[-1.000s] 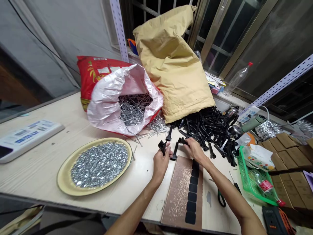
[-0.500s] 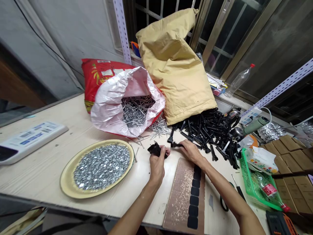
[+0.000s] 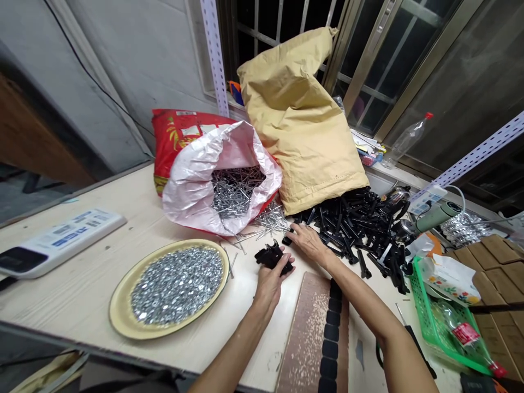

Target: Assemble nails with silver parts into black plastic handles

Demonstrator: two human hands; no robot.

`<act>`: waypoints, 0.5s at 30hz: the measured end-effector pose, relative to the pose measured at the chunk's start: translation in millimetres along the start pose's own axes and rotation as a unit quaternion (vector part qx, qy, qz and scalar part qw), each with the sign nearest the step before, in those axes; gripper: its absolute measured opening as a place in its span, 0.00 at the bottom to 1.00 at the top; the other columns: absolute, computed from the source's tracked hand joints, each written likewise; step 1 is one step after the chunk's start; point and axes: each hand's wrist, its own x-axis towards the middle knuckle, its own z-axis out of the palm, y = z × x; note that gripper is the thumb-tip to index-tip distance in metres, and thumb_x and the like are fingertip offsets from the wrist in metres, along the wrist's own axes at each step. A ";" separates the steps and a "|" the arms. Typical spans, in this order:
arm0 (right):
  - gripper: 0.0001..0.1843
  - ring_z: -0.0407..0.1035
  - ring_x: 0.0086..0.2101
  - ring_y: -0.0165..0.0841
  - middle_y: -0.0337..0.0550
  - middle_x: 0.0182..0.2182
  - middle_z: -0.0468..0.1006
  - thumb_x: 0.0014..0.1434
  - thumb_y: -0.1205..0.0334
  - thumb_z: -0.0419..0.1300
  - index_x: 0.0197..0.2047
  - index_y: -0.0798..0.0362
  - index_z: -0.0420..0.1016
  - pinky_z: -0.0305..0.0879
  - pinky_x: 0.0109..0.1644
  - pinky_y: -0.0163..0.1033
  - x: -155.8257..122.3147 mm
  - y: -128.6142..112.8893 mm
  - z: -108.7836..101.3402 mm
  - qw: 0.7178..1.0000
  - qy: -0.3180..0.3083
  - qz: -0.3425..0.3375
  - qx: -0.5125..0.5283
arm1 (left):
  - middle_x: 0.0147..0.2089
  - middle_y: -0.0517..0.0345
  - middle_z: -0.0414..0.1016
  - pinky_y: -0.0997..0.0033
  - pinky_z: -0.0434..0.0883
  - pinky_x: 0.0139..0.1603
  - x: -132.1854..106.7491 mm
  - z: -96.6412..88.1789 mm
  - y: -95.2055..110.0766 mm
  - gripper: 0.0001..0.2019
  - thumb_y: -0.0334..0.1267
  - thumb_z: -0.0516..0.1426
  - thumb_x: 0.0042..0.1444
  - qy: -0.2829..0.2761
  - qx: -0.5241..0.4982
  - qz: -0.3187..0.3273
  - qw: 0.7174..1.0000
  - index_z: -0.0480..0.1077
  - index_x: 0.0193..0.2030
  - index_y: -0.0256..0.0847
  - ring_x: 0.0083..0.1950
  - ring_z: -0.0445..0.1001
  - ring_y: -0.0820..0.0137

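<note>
My left hand (image 3: 273,275) is closed round a small bundle of black plastic parts (image 3: 271,255), held just above the table. My right hand (image 3: 306,242) reaches to the near edge of a heap of the same black parts (image 3: 360,218), its fingers curled on one piece there. The heap spills from a tan paper sack (image 3: 303,120). A brown sheet with black pads (image 3: 323,327) lies under my right forearm.
A yellow plate of silver washers (image 3: 172,284) sits to the left. An open red and white bag of nails (image 3: 221,169) stands behind it. A scale (image 3: 57,240) is at far left. A green basket (image 3: 446,305), cardboard boxes (image 3: 491,256) and scissors (image 3: 409,338) are on the right.
My right hand has moved from beside the left hand up to the heap's edge. My left hand has tipped its bundle of black parts flatter. The view has shifted left.
</note>
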 end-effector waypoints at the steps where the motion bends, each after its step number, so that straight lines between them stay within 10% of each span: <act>1: 0.14 0.66 0.45 0.36 0.48 0.47 0.71 0.63 0.71 0.49 0.46 0.51 0.72 0.62 0.48 0.39 0.3 -1.3 0.3 1.000 0.005 -0.005 -0.003 | 0.28 0.62 0.74 0.69 0.72 0.34 0.4 -0.2 -0.1 0.22 0.36 0.70 0.31 0.015 0.005 0.018 1.000 0.72 0.37 0.38 0.29 0.74 0.73; 6: 0.14 0.67 0.44 0.34 0.47 0.44 0.73 0.64 0.70 0.47 0.49 0.55 0.68 0.61 0.49 0.37 -12.8 -12.3 -6.6 0.995 0.055 0.061 0.062 | 0.33 0.61 0.75 0.73 0.69 0.36 4.2 -1.3 -4.0 0.19 0.37 0.68 0.34 0.085 0.012 0.110 0.990 0.72 0.36 0.39 0.33 0.72 0.74; 15: 0.12 0.71 0.41 0.35 0.47 0.43 0.74 0.64 0.60 0.50 0.47 0.53 0.71 0.64 0.42 0.36 -32.6 -51.7 -2.4 0.983 -0.061 0.128 0.114 | 0.30 0.63 0.72 0.75 0.69 0.31 2.7 -1.8 0.8 0.18 0.36 0.66 0.37 0.124 -0.030 0.110 0.986 0.69 0.36 0.39 0.27 0.70 0.77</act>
